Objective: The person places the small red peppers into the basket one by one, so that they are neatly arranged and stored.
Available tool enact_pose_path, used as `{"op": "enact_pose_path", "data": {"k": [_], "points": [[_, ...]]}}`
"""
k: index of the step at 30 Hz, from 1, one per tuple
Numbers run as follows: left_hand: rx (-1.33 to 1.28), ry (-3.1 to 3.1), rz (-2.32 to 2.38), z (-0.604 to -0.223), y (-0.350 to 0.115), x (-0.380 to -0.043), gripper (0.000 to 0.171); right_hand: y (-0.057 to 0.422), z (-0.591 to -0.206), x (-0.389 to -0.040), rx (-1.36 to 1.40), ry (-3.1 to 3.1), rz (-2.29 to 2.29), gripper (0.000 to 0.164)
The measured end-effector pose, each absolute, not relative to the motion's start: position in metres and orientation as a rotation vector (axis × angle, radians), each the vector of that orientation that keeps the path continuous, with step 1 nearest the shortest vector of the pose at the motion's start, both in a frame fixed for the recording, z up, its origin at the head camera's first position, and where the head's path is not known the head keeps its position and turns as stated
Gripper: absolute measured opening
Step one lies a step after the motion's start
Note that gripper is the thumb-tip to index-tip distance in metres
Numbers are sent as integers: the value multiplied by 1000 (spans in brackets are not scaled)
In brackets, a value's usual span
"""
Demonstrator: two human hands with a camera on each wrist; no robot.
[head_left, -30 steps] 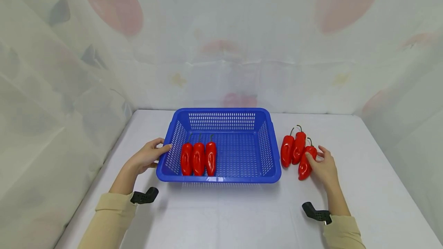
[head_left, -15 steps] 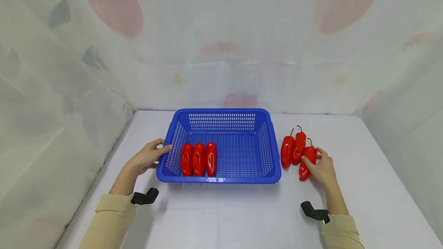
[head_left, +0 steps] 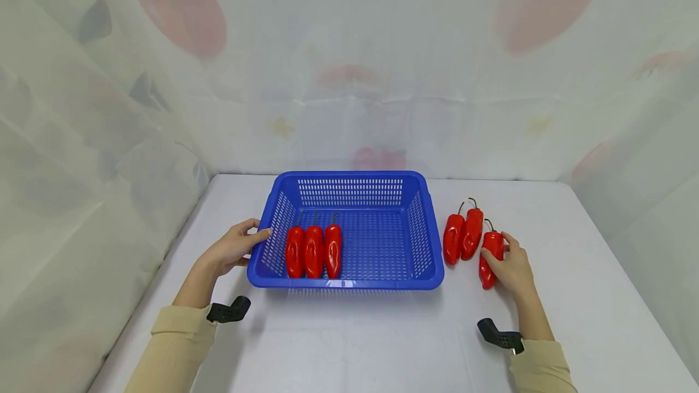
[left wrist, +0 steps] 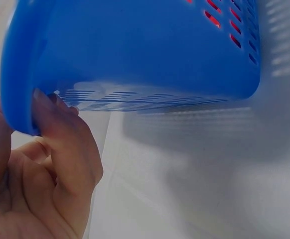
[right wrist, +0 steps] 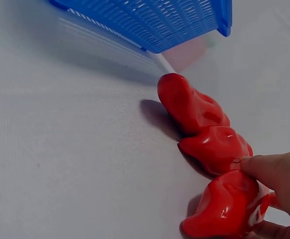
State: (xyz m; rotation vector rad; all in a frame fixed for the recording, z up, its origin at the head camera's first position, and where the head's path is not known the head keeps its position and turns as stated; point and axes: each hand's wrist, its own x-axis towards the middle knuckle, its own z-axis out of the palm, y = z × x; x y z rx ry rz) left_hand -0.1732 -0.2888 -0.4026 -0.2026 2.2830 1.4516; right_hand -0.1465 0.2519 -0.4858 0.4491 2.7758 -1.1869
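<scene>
A blue plastic basket (head_left: 345, 283) stands mid-table, its left rim gripped by my left hand (head_left: 235, 246). In the left wrist view the fingers (left wrist: 70, 144) curl under that rim. Three red peppers (head_left: 314, 252) lie side by side in the basket's left part, stems pointing away. Right of the basket, my right hand (head_left: 512, 264) holds a red pepper (head_left: 490, 259) between thumb and fingers. The right wrist view shows the thumb (right wrist: 269, 169) on the near side of this pepper (right wrist: 224, 204). Two more red peppers (head_left: 462, 234) lie close together just to its left.
The table wears a white cloth (head_left: 349, 344). Behind it hangs a pale curtain (head_left: 349, 120) with faded prints, and similar cloth encloses the left and right sides. A black camera mount sits on each wrist.
The pepper at my right hand has turned more upright and shifted slightly right, away from the other two. My left hand and the basket stay in place.
</scene>
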Motion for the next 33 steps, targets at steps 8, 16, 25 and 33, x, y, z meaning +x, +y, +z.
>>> {"op": "enact_pose_path", "data": {"k": [8,16,25,33], "points": [[-202,2288,1443,-403,-289,-173,46,251,-483,-146,514,2745,-1194,74],[-199,2276,1453,-402,-289,-174,46,250,-481,-147,580,2730,-1214,73],[-204,2295,1434,-403,-289,-174,47,252,-482,-148,628,2687,-1298,73],[-205,2289,1441,-403,-289,-174,47,249,-474,-149,605,2736,-1296,70]]}}
